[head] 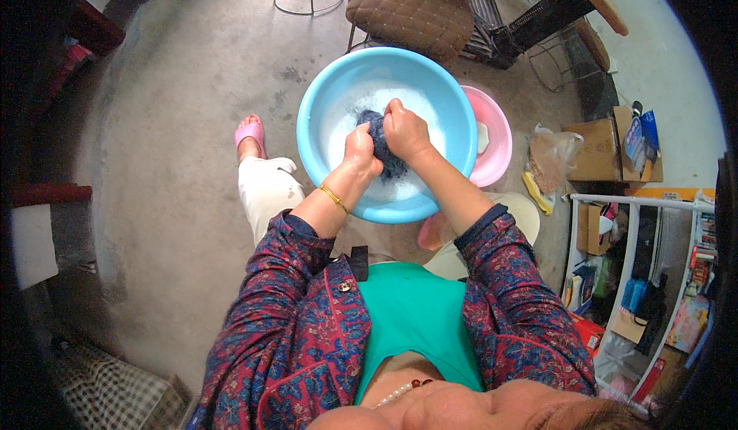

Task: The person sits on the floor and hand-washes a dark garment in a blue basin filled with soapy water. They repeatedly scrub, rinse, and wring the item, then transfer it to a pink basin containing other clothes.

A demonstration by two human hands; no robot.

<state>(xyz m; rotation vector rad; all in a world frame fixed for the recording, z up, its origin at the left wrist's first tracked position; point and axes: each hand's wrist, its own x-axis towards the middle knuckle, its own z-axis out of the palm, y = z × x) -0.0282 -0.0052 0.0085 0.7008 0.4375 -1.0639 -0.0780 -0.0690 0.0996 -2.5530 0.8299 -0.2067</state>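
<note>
A round light-blue plastic basin (314, 116) stands on the floor in front of me, with white suds and water in it. Over its middle, my left hand (363, 150) and my right hand (405, 129) both grip a wet dark navy cloth (379, 136). The fists are close together on either side of the cloth. Its lower part hangs down into the suds. Behind the basin's right side, a pink plastic basin (500, 136) shows in part, with a whitish object (482, 137) inside that may be soap.
A stool with a brown quilted cover (409, 12) stands just beyond the basin. On the right are a cardboard box (594, 147), a clear plastic bag (550, 156) and a white shelf rack (631, 200) holding several goods. A checked cloth (109, 384) lies at the lower left.
</note>
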